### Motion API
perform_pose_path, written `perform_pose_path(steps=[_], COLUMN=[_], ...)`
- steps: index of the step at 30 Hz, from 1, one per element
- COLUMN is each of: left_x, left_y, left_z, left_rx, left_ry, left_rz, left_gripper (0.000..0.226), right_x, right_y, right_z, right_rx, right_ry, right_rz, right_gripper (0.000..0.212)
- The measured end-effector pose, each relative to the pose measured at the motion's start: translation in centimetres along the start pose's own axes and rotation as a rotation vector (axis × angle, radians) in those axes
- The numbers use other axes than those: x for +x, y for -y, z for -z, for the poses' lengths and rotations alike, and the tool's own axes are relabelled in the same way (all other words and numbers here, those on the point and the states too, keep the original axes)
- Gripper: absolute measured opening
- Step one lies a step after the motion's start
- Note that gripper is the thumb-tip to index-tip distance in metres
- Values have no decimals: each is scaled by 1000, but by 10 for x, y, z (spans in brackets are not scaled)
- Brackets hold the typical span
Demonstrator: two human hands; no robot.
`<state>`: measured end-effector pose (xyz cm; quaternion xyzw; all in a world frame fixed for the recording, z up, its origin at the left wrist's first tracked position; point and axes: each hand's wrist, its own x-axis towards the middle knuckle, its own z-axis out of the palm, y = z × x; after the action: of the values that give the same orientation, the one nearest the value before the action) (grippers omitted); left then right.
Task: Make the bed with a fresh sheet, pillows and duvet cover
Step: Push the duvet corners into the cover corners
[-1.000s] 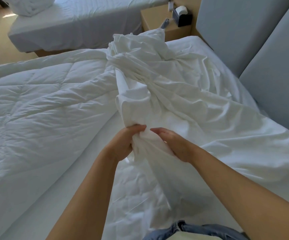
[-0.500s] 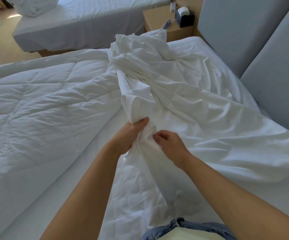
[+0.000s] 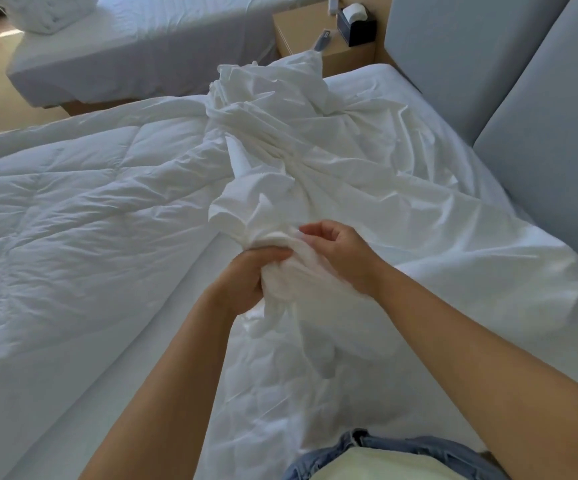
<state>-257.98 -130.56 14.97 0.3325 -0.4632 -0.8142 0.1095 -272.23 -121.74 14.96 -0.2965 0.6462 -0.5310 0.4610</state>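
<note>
since a second ago the left hand has bunched more of the duvet cover into its closed fist. the right hand has climbed above it, fingers curled to pinch the next fold, so i judge the cover is being gathered toward an edge or opening, with the filling not yet in. the cover is thin, creased white cloth, roped into a ridge beside the padded grey headboard; the puffy quilted duvet lies beyond it, further from the headboard.
</note>
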Motion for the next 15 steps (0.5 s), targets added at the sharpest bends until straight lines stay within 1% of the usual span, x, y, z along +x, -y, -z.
perform_pose_path(steps=[1, 2, 4, 6, 8, 10, 11, 12, 14, 15], left_x=[0, 1, 2, 3, 3, 2, 2, 2, 2, 0], left_y=[-1, -2, -5, -4, -3, -3, -3, -3, 1, 3], left_z=[1, 0, -4, -6, -5, 0, 1, 2, 4, 4], left_rx=[-67, -91, -19, 49, 54, 94, 114, 128, 210, 299], left_ry=[-22, -48, -90, -86, -19, 60, 87, 106, 82, 52], left_rz=[6, 20, 52, 62, 53, 45, 36, 27, 25, 46], left_gripper=[32, 24, 6, 12, 22, 35, 36, 32, 26, 31], right_x=[-3, -6, -12, -17, -19, -20, -21, -20, -17, -15], right_y=[-9, -17, -28, -33, -36, -36, -36, -34, -26, -20], right_z=[2, 3, -2, -7, -10, -16, -19, -21, -21, -20], right_rx=[-37, -50, -78, -83, -62, -89, -112, -114, -63, -21], right_ry=[50, 101, 176, 211, 228, 193, 153, 107, 2, -63], right_rz=[-62, -105, -115, -113, -110, -100, -99, -94, -54, -24], right_gripper=[29, 36, 38, 34, 24, 16, 14, 15, 16, 16])
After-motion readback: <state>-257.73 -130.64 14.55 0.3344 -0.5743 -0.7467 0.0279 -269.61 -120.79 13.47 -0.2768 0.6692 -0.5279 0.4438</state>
